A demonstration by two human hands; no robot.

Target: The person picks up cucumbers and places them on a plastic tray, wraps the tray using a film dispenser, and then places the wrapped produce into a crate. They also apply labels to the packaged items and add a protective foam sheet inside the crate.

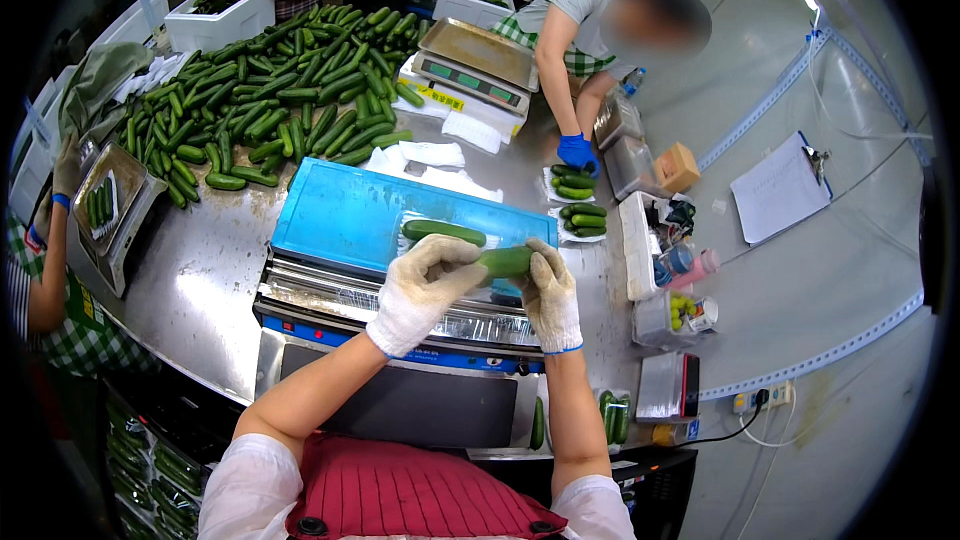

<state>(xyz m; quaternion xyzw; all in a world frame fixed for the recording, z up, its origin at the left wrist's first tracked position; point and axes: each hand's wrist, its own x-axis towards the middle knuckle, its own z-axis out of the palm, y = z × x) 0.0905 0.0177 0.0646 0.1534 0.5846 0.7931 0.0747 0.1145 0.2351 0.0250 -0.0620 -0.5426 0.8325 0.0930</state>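
Note:
Between my two knit-gloved hands is a cucumber (pixel 504 262), held just above a film-wrapping machine (pixel 322 286). My left hand (pixel 420 296) grips its left end between thumb and fingers. The fingertips of my right hand (pixel 553 296) close on the other end. Just beyond, a second cucumber (pixel 444 231) lies on a white padded tray (pixel 405 244), partly hidden by my hands. That tray rests on the machine's blue top (pixel 337 199). A roll of clear film (pixel 457 324) runs along the machine's near side, under my wrists.
A large cucumber pile (pixel 285 90) covers the far left of the metal table (pixel 187 255). Scales (pixel 472 60) stand behind the machine. A co-worker's blue-gloved hand (pixel 577 152) touches cucumbers on a tray at right. Another scale (pixel 112 210) holds a tray at left. Bins (pixel 641 247) line the right edge.

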